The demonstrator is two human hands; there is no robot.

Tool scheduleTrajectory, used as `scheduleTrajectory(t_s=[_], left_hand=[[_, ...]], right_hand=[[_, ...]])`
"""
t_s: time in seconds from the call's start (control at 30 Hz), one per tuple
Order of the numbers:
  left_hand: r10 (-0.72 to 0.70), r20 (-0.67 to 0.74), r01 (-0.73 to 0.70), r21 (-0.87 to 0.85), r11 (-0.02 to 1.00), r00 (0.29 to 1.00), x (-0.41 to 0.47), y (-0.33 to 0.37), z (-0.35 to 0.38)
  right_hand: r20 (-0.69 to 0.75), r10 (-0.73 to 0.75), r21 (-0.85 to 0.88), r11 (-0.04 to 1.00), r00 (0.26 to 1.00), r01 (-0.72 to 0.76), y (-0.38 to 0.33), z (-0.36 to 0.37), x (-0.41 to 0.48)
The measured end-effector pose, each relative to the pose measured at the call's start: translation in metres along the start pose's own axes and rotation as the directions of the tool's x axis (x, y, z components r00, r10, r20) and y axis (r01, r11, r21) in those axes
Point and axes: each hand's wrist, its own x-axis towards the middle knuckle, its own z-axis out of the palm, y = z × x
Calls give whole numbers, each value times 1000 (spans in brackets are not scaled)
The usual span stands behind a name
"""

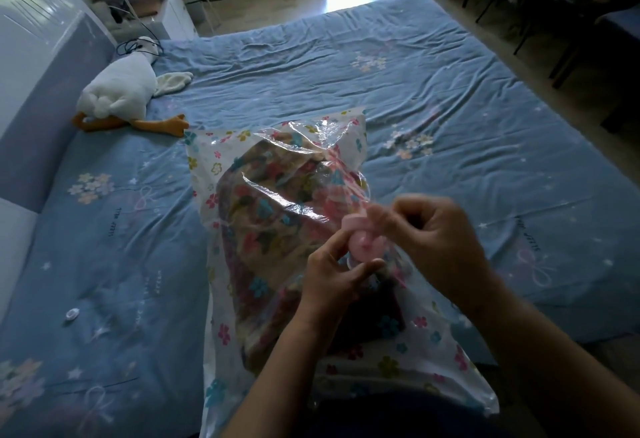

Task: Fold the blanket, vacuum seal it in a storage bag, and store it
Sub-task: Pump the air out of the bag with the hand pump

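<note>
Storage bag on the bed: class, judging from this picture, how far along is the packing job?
Done: the folded blanket sits inside the storage bag. In hand: the left hand and right hand pinch the pink valve. Left: the bag looks loose and puffy, so air is not yet drawn out, and it lies on the bed, not stored.

Dim room, glare from the far doorway (floor blown out); hands perhaps motion-blurred, edges bowed.
</note>
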Motion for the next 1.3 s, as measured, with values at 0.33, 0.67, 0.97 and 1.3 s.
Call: scheduleTrajectory(t_s=[0.33, 0.67, 0.97, 1.3], left_hand=[[-1, -9, 1, -11, 1000, 1000, 0, 0, 2], [-10, 6, 10, 0, 1000, 1000, 5, -2, 2], [-13, 14, 13, -13, 1000, 1000, 5, 1, 1], [-9, -3, 9, -27, 1000, 1000, 5, 1, 1]], right_hand=[[71, 205, -104, 975, 976, -197, 42, 13, -6], [21, 53, 58, 997, 998, -54, 14, 4, 0], [-3, -110, 259, 960, 994, 107, -37, -17, 11], [72, 84, 7, 996, 994, -85, 12, 2, 8]])
